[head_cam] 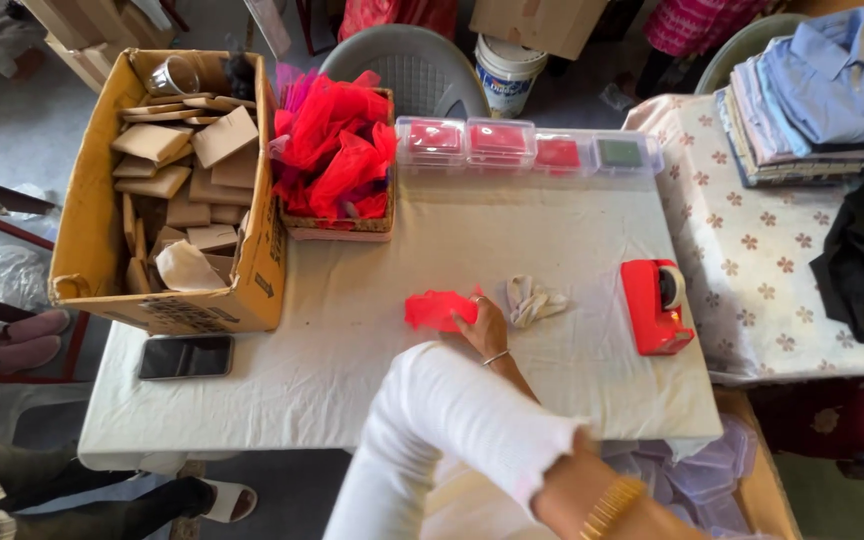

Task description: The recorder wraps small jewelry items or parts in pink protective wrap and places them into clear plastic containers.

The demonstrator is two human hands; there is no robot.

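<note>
Nearest the camera: a forearm in a white sleeve (452,430) with a gold bangle (607,507) fills the lower frame; its hand is out of view, so the state of its fingers cannot be told, and the picture does not make plain which arm it is. Beyond it: the other hand (482,325), with ring and thin bracelet, lies on the white table cover (352,330), fingers flat and close together on a scrap of red net (437,308), which sits near the table's middle. To do this step well, I judge, the palm should hold the net flat and smooth it from the centre outward, since such light mesh bunches easily. Just beside it, to the right: a crumpled cream cloth (534,298); further right, a red tape dispenser (655,305). At the left edge: a dark phone (185,356). Further back: a cardboard box of brown packets (177,190), a basket of red and pink net (337,160), and a row of clear lidded boxes (522,145).
</note>
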